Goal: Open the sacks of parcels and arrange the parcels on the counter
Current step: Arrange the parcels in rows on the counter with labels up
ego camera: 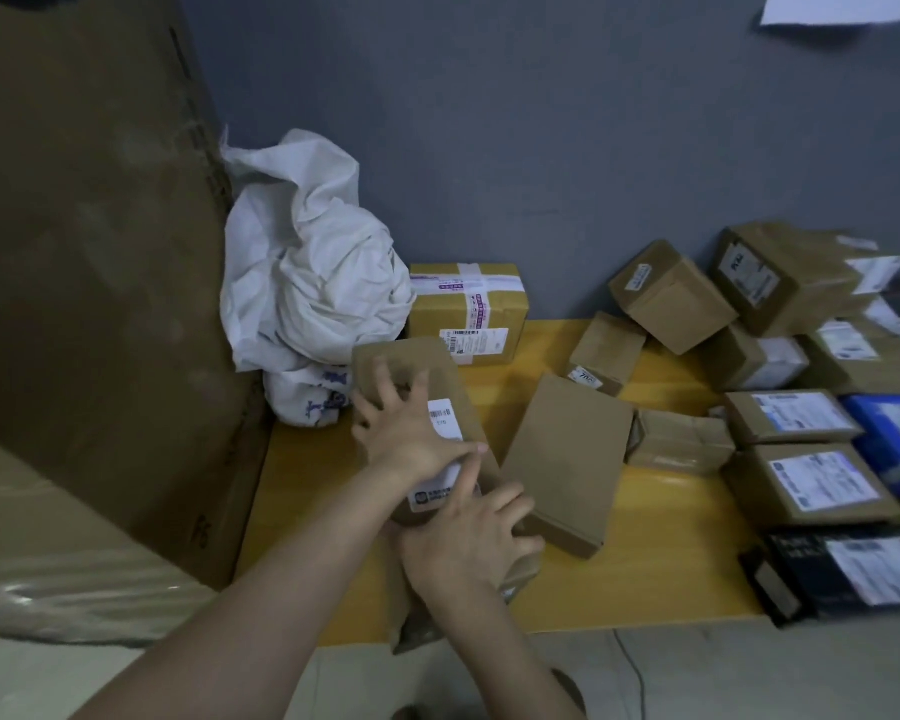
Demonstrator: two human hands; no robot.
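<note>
Two bare forearms rise from the bottom edge, the left forearm point(261, 584) running long and diagonal from the lower left, the right forearm point(510, 646) shorter and steeper beside it. Both meet on a long brown parcel point(450, 379) that lies tilted across the front-left part of the yellow worktop point(645, 574), its near end hanging past the worktop's front edge.

The left hand point(411, 433) lies palm-down on the parcel's upper face. Its fingers are spread and fairly straight, and the thumb stretches sideways across the white label point(444, 417); it presses rather than clasps. The right hand point(468, 543) covers the parcel's lower half just below, with the fingers reaching toward the edge of a flat brown box point(567, 459) that leans just beside the parcel. The thumb is hidden, so I cannot tell whether this hand grips or only rests.

Behind the parcel, against the grey wall point(541, 148), slumps a crumpled white sack point(307, 262), with a taped yellow-brown box point(468, 309) touching its right side. More brown parcels point(671, 298) are piled and laid out to the right, along with a blue parcel point(894, 423) and a black parcel point(853, 569). A large cardboard sheet point(89, 252) leans at the left.
</note>
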